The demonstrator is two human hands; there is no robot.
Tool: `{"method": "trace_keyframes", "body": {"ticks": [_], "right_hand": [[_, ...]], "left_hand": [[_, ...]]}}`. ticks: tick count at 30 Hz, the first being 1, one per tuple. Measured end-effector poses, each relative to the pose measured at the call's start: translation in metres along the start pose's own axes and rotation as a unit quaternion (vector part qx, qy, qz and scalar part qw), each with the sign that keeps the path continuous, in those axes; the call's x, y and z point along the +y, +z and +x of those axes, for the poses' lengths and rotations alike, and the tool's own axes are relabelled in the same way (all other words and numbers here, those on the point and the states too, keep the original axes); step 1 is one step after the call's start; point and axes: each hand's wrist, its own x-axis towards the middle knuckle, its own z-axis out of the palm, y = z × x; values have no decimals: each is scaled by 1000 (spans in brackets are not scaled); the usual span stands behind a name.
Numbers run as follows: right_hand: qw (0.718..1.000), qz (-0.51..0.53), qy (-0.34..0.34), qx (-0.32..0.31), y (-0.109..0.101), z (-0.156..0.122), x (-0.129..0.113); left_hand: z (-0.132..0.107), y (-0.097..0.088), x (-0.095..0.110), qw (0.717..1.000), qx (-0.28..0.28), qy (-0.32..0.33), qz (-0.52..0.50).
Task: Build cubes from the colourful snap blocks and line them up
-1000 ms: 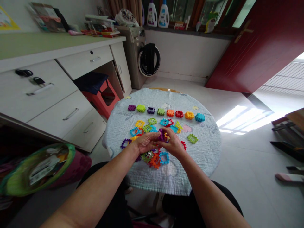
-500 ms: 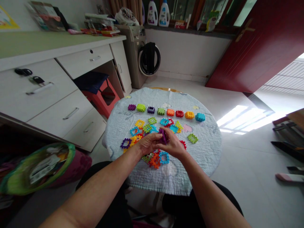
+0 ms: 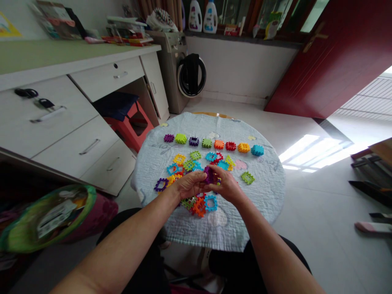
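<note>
Between my two hands is a purple toy building block piece (image 3: 209,175), held just above the table. My left hand (image 3: 192,183) pinches it from the left, thumb against its face. From the right, the fingers of my right hand (image 3: 225,183) curl round its other side and partly hide it. Loose toothed pieces lie under and around my hands, among them a blue frame (image 3: 210,203), an orange piece (image 3: 199,207), a dark purple frame (image 3: 161,185) and a green frame (image 3: 248,177). Farther back, several assembled blocks stand in a row, from a purple block (image 3: 169,138) to a blue block (image 3: 257,150).
A pale cloth (image 3: 263,196) covers the round table. At left are a white drawer desk (image 3: 70,134), a red stool (image 3: 139,126) and a green-rimmed bin (image 3: 88,200). A washing machine (image 3: 171,73) with its door open and a red door (image 3: 330,61) stand behind.
The purple piece has turned in my fingers, so more of its broad face shows. Both hands stay close together over the loose pieces. The view has shifted slightly.
</note>
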Motion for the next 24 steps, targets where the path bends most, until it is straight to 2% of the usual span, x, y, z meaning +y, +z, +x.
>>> {"method": "trace_keyframes", "body": {"ticks": [7,12,14,16,18,20,22,24], "right_hand": [[1000,-12,-14,1,5,1,4],[998,68,-6,8,8,-1,11],[993,116,19,14,7,-2,13],[989,140,41,23,5,-2,14],[990,131,49,36,4,-3,14],[992,106,44,47,5,-4,14],[995,83,37,49,6,-4,15],[996,66,28,45,9,-4,16]], "left_hand": [[2,0,0,998,-25,19,48],[-6,9,13,995,-42,40,77],[-12,6,27,992,-18,58,110],[-16,-5,46,977,50,96,182],[-19,-27,71,936,137,151,286],[-21,-55,99,866,222,190,405],[-21,-84,128,766,292,197,537],[-19,-109,156,662,338,172,647]]}}
